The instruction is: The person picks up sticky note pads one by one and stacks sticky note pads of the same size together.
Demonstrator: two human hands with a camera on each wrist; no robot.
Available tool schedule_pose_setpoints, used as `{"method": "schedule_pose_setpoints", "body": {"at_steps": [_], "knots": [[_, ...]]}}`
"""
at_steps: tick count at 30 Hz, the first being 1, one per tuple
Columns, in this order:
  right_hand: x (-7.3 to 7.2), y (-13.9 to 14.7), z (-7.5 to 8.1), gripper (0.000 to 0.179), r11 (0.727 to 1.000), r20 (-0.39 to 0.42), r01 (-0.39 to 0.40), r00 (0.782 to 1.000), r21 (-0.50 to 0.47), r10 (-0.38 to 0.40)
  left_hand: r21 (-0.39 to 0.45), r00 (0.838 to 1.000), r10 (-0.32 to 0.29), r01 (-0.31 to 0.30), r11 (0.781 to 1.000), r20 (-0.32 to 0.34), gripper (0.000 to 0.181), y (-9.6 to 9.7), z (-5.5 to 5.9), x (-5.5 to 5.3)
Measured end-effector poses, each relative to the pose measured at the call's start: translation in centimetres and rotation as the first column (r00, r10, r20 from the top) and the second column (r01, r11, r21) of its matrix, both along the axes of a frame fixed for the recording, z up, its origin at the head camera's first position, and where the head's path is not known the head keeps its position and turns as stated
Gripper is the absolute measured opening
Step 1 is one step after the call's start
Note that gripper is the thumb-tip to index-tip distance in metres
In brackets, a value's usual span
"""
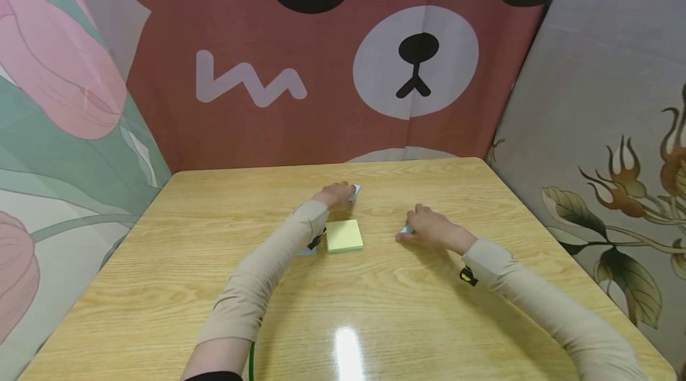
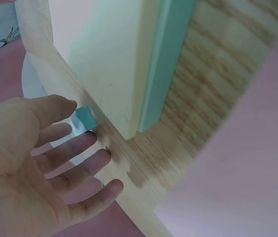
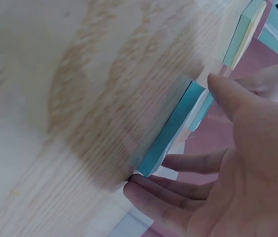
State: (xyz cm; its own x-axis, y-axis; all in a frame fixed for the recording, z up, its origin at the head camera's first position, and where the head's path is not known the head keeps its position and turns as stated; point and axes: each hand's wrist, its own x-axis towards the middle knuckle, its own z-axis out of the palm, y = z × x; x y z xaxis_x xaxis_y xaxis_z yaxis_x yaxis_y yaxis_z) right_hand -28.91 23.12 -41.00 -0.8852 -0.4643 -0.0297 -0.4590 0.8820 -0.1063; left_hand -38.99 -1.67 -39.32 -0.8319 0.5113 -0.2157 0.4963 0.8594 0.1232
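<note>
In the head view, my left hand (image 1: 337, 193), at the table's far middle, pinches a small blue sticky note pad (image 1: 355, 191) tilted at its fingertips. The left wrist view has that pad's teal edge (image 2: 85, 118) between thumb and fingers. Farther right, my right hand (image 1: 430, 227) holds another blue sticky note pad (image 1: 407, 229). Seen from the right wrist, the thumb is near one end of this pad's teal edge (image 3: 171, 131), with fingertips at the other. Between the hands, closer to me, lies a stack of sticky notes (image 1: 344, 235), pale yellow over green.
A light blue piece (image 1: 308, 251) shows on the wooden table (image 1: 375, 309) beneath my left wrist, left of the yellow stack. Printed cloth (image 1: 321, 131) with a bear face hangs behind the table's far edge. Patterned cloths flank both sides.
</note>
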Motion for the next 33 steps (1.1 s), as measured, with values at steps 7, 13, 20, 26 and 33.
{"method": "schedule_pose_setpoints", "body": {"at_steps": [7,13,20,26,33], "knots": [[-0.4,0.0,-0.2,0.049,1.000,-0.001,0.011,1.000,0.015,-0.011,-0.035,0.999,-0.023,0.022,0.999,-0.035,0.014,-0.2,-0.1,0.1],[-0.4,0.1,-0.2,0.045,1.000,-0.017,-0.001,1.000,0.010,0.001,-0.041,0.997,-0.034,0.031,0.999,-0.069,0.018,-0.3,0.4,0.7],[-0.6,0.1,-0.2,0.045,1.000,0.000,0.000,1.000,0.010,0.000,-0.066,0.996,-0.031,0.025,0.998,-0.081,0.017,-0.1,0.3,0.3],[-0.7,0.0,-0.1,0.047,1.000,0.024,-0.001,1.000,0.006,0.001,-0.063,0.994,-0.047,0.040,0.997,-0.104,0.020,-0.1,0.5,0.7],[-0.7,0.0,0.0,0.043,0.999,0.028,-0.015,0.999,-0.028,0.016,-0.049,0.993,-0.045,0.040,0.998,-0.105,0.019,-0.1,0.6,0.9]]}}
